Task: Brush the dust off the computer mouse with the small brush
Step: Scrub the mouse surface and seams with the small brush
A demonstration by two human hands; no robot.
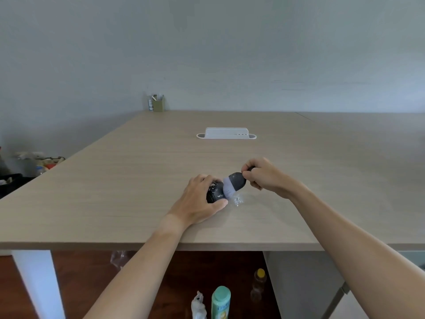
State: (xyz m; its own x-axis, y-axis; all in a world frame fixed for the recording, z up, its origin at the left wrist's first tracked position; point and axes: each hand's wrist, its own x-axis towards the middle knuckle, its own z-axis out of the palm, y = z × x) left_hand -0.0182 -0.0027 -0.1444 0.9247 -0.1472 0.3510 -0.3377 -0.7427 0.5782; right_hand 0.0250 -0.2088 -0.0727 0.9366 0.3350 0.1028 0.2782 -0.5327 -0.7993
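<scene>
A black computer mouse (215,192) with white specks on top lies on the wooden table (115,180). My left hand (199,200) grips it from the left side. My right hand (264,174) holds a small brush (234,181) with a dark handle and pale lilac bristles. The bristles press against the mouse's right edge. A little heap of pale dust crumbs (238,200) lies on the table just right of the mouse.
A white plastic tray (226,134) sits farther back at the table's middle. A small pen holder (156,103) stands at the far left corner. Under the table's front edge are a green bottle (221,302) and a yellow-capped bottle (259,284).
</scene>
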